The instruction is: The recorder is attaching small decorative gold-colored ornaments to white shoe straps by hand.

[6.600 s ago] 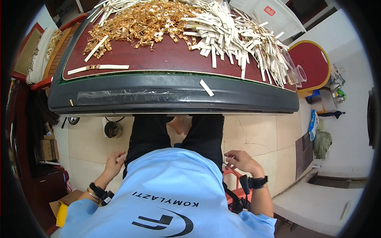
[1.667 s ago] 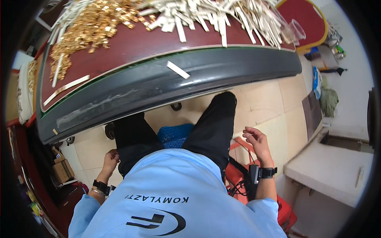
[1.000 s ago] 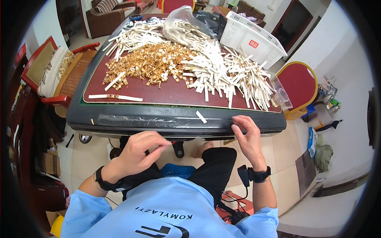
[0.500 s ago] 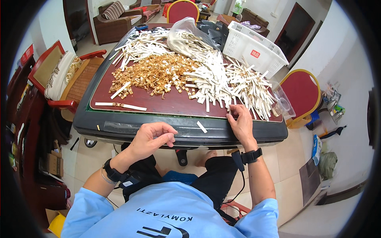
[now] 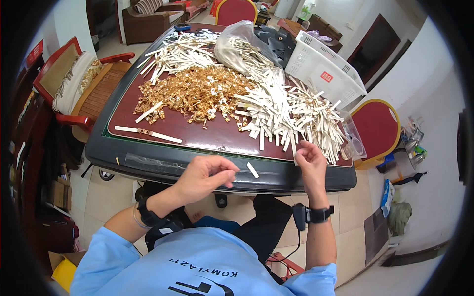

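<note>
At the front edge of the table my right hand pinches the near end of a narrow white strip between thumb and fingertips. Behind it spreads a heap of similar white strips. My left hand hovers over the black table edge, fingers loosely curled, thumb and index slightly apart, with nothing visible in them. Just right of its fingertips lies a short white strip. A pile of small gold metal clasps fills the middle. At the left front, two white strips are joined by a gold clasp.
A clear plastic bag of strips and a white perforated basket stand at the back. More strips lie at the far left. A clear plastic container sits at the right edge. Chairs flank the table.
My left hand has moved right, toward the short loose strip. My right hand has shifted slightly right and nearer, and a white strip now shows clearly at its fingertips. The view has tilted slightly.
</note>
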Demonstrator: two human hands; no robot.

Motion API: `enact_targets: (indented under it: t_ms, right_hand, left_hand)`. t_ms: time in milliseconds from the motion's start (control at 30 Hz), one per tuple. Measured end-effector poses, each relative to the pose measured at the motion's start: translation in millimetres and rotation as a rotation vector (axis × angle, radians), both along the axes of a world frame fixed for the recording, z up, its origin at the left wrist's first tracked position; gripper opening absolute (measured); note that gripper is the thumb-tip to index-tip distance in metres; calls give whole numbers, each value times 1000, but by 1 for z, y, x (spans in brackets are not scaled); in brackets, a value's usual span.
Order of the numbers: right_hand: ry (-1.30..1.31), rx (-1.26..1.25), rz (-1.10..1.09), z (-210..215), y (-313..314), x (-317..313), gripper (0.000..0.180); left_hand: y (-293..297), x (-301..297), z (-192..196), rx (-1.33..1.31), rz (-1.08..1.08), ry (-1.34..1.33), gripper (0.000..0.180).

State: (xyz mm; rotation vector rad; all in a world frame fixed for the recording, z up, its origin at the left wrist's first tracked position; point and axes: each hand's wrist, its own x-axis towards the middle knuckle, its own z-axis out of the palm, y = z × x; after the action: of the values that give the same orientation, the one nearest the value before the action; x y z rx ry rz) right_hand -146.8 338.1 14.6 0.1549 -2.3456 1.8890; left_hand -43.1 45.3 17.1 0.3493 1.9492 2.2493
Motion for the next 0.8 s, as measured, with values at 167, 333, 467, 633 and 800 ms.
enact_targets:
  t_ms: [167, 333, 467, 633, 800]
  right_hand:
    - [-220, -314, 253, 32, -25, 46, 37]
    - [-322, -288, 439, 47, -47, 80, 36]
    - [-345, -261, 511, 48, -50, 90, 36]
    - [133, 34, 444, 48, -74, 105, 39]
    - [606, 354, 325, 45, -83, 109, 32]
  left_hand:
    - [28, -9, 8, 63, 44, -92, 24]
    - [37, -5, 9, 264, -14, -97, 23]
    - [34, 8, 11, 325, 8, -146, 20]
    - [39, 23, 8, 404, 131, -134, 17]
    - [40, 34, 9, 460, 160, -145, 16]
